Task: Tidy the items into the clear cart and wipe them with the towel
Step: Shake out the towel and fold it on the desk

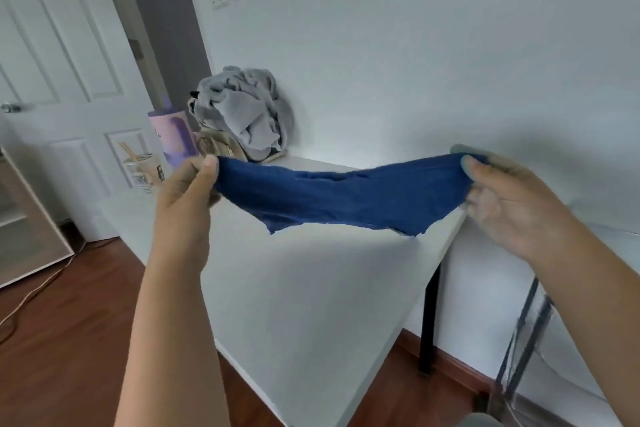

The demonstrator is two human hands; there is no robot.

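Note:
A dark blue towel (pixel 346 199) hangs stretched in the air above the white table (pixel 311 288). My left hand (pixel 188 194) pinches its left end and my right hand (pixel 502 198) pinches its right end. The cloth sags in the middle, its lower edge just over the tabletop. Part of the clear cart (pixel 540 340) shows at the lower right beside the table, with thin dark frame bars and see-through walls. What the cart holds is not visible.
At the table's far left corner lie a crumpled grey garment (pixel 246 111), a beige bag (pixel 221 147), a purple cylinder (pixel 173 137) and a printed cup (pixel 142 172) with sticks. A white door (pixel 62 80) stands at left; a cable crosses the wooden floor (pixel 52 340).

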